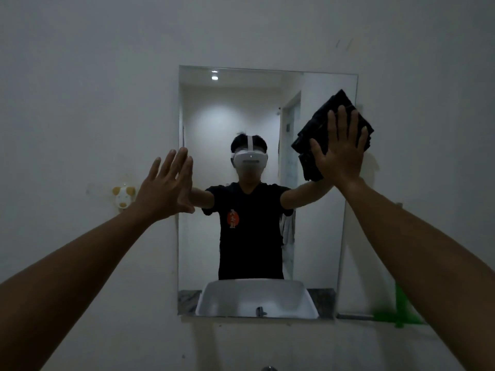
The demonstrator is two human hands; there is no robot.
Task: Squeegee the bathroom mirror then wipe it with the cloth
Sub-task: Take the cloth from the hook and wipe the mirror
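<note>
**Clerk:** Item one?

**Checker:** Mirror (249,108), frameless, rectangular, fixed to a pale wall (80,76). Its glass reflects a person in a dark shirt wearing a white headset, and a white basin along the lower edge.

**Clerk:** Item two?

**Checker:** Cloth (325,121), black, folded, lying against the mirror's upper right edge, one corner reaching past the glass onto the wall.

**Clerk:** Hands?

**Checker:** Right hand (340,153): flat, fingers spread, palm pressing the cloth to the glass (pressing, not clutching). Left hand (168,188): open, fingers extended, holding nothing, at the mirror's left edge; whether it touches the glass cannot be told.

**Clerk:** Sundries?

**Checker:** Small animal-shaped wall hook (123,196), left of the mirror. A blurred green object (399,309) near the lower right corner, kind unclear.
</note>
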